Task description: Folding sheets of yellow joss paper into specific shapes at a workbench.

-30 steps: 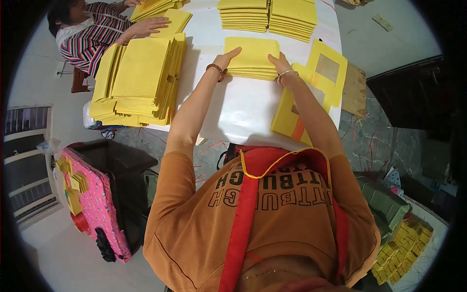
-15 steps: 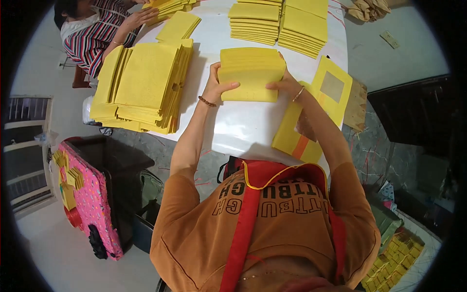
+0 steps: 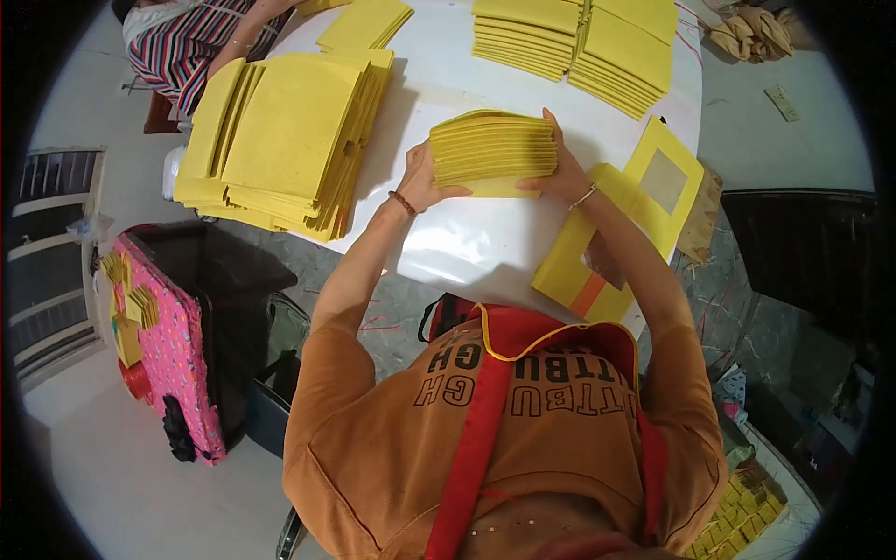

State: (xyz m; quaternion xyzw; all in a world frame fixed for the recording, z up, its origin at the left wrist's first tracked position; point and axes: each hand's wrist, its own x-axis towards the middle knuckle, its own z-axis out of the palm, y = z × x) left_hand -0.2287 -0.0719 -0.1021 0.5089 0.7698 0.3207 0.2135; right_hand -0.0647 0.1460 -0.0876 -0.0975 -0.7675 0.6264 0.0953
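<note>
We clamp the bundle [image 3: 493, 154] between left hand [image 3: 422, 184] and right hand [image 3: 563, 175], over the table [image 3: 448, 247]. Stacks [image 3: 523, 39] at its one o'clock look squared; the pile [image 3: 289, 135] at nine o'clock, not yet.

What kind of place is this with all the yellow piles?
It's probably a small workroom for paper goods: a big yellow stack sits on a white table, the left hand and right hand hold a yellow bundle, and a co-worker is beside the table.
</note>
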